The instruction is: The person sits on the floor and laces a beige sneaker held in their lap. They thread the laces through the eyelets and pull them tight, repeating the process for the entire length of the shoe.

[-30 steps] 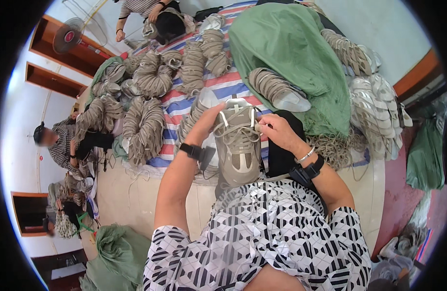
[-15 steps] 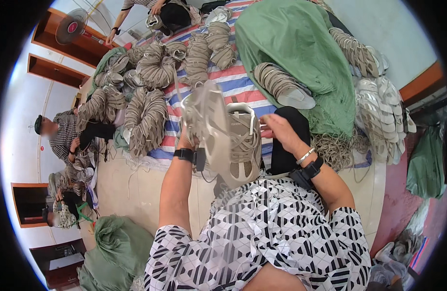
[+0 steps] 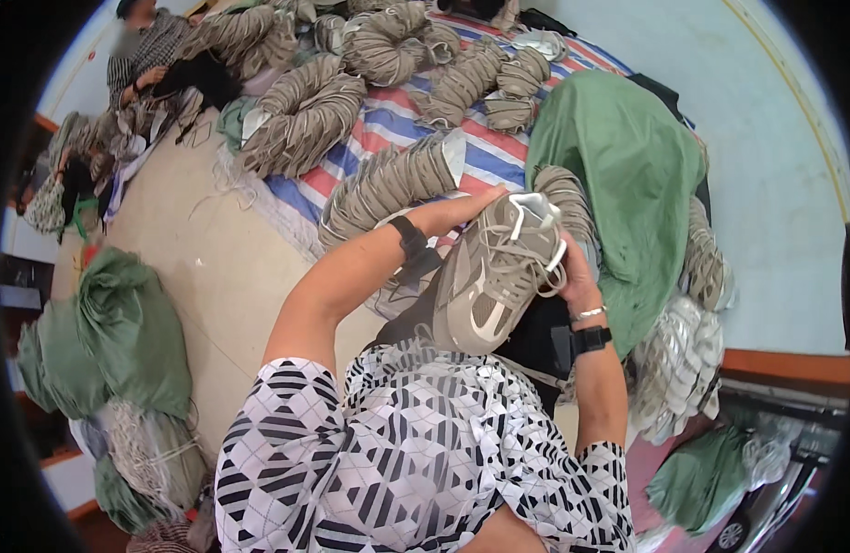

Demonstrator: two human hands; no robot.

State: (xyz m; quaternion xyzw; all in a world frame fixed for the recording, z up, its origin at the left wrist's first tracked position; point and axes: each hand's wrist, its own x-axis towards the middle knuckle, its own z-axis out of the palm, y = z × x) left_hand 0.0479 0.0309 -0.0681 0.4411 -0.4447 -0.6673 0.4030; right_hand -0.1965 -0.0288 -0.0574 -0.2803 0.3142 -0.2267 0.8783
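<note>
A taupe and grey sneaker is held tilted over my lap, toe toward me and white-lined opening away. Its laces hang loosely over the tongue and right side. My left hand grips the shoe's far left side near the heel, fingers partly hidden. My right hand holds the right side by the collar, beside a lace loop; some of its fingers are behind the shoe. Beyond my left forearm lies a curved row of nested shoe uppers with a pale end.
More rows of nested uppers lie on the striped sheet. A green cloth covers a heap at right, with pale shoe parts nearby. Green sacks stand at left. A seated person is at the far left.
My view has turned. The blurred shoe piece has left my left hand's earlier position, and both hands now hold the sneaker. A nested row now shows on the sheet left of it.
</note>
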